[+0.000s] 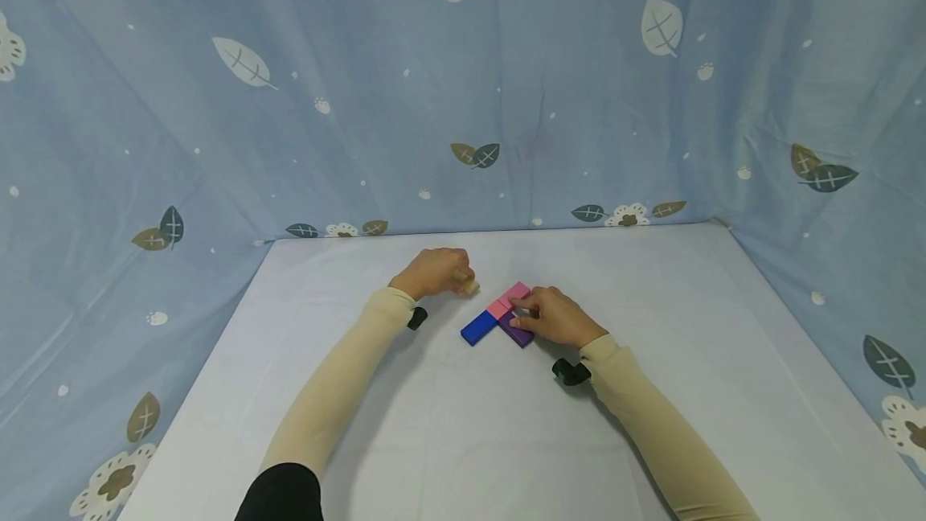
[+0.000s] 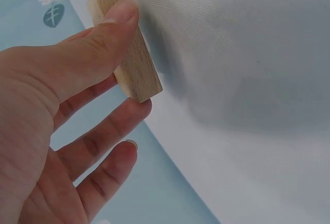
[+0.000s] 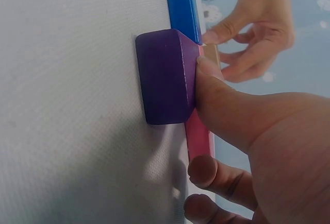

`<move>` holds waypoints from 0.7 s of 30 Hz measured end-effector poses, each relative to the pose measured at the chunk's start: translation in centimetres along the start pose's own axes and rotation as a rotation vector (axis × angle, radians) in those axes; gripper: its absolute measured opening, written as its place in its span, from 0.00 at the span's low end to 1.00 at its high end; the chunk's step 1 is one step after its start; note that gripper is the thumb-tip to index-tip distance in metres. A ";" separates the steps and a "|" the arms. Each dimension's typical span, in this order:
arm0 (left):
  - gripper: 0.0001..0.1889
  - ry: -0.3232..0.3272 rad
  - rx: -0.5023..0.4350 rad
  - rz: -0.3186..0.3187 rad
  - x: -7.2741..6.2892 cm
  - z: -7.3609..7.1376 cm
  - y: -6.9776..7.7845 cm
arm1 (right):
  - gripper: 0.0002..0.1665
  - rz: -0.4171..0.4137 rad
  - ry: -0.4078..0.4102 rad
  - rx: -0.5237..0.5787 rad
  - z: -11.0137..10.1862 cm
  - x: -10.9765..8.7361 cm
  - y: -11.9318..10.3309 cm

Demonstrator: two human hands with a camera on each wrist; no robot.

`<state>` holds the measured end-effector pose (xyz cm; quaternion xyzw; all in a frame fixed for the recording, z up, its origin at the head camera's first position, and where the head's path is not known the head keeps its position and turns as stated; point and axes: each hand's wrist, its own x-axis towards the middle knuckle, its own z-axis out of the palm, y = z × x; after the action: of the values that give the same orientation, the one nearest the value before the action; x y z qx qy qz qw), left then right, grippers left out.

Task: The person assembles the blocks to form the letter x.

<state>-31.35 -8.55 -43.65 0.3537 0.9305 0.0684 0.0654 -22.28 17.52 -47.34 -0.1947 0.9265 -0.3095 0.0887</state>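
Note:
My left hand (image 1: 436, 272) pinches a plain wooden block (image 2: 131, 44) between thumb and fingers, above the white table and left of the coloured blocks. In the left wrist view two lower fingers stand apart below the block. A blue block (image 1: 478, 328), a pink block (image 1: 514, 293) and a coral-pink piece between them form a slanting row. Against the row's near side lies a purple block (image 3: 162, 77). With its thumb on the purple block's upper face, my right hand (image 1: 560, 317) reaches its index finger to the pink part. That fingertip is hidden in the right wrist view.
White cloth covers the table (image 1: 463, 424). Behind and at the sides hangs a blue curtain (image 1: 362, 87) with leaf and flower prints, meeting the table's back edge. A dark wrist device (image 1: 570, 372) sits under the right wrist, another under the left.

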 end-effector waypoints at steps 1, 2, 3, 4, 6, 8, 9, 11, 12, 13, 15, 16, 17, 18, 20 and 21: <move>0.21 -0.002 0.002 -0.001 0.0 0.0 0.1 | 0.27 -0.001 0.001 -0.002 0.0 0.0 0.0; 0.21 -0.004 0.005 -0.001 0.0 0.0 0.1 | 0.27 -0.003 0.001 -0.005 0.0 0.0 0.1; 0.20 -0.006 0.009 0.001 0.0 -0.1 0.2 | 0.27 -0.006 0.003 -0.007 0.0 0.1 0.1; 0.20 -0.008 0.010 0.004 0.0 -0.1 0.3 | 0.27 -0.006 0.004 -0.008 0.0 0.1 0.1; 0.20 -0.010 0.018 0.012 0.0 -0.1 0.4 | 0.27 -0.004 0.006 -0.013 0.1 0.1 0.1; 0.20 -0.009 0.028 0.018 0.0 -0.2 0.5 | 0.27 -0.008 0.007 -0.014 0.1 0.1 0.1; 0.20 -0.008 0.031 0.021 0.0 -0.2 0.5 | 0.27 -0.006 0.007 -0.013 0.1 0.1 0.1; 0.19 -0.008 0.043 0.027 0.0 -0.2 0.6 | 0.27 -0.001 0.004 -0.012 0.1 0.1 0.1; 0.19 -0.007 0.049 0.031 0.0 -0.3 0.7 | 0.27 0.000 0.002 -0.010 0.0 0.1 0.1; 0.19 -0.007 0.055 0.034 0.0 -0.3 0.7 | 0.27 0.001 -0.001 -0.008 0.0 0.1 0.1; 0.19 -0.008 0.066 0.041 0.0 -0.3 0.9 | 0.27 0.005 -0.005 -0.009 0.0 0.1 0.1; 0.19 -0.008 0.073 0.044 0.0 -0.3 0.9 | 0.27 0.006 -0.007 -0.009 0.0 0.1 0.1; 0.19 -0.008 0.077 0.047 0.0 -0.3 1.0 | 0.27 0.007 -0.008 -0.008 -0.1 0.1 0.1; 0.19 -0.009 0.081 0.047 0.0 -0.3 1.0 | 0.27 0.006 -0.008 -0.007 -0.1 0.1 0.1; 0.19 -0.008 0.086 0.046 0.1 -0.1 1.1 | 0.27 0.001 -0.009 -0.005 -0.1 0.1 0.1; 0.19 -0.008 0.085 0.044 0.1 -0.1 1.1 | 0.27 0.000 -0.010 -0.001 0.0 0.1 0.1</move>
<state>-30.68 -7.67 -43.40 0.3768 0.9244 0.0287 0.0526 -22.43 17.55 -47.39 -0.1963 0.9263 -0.3079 0.0930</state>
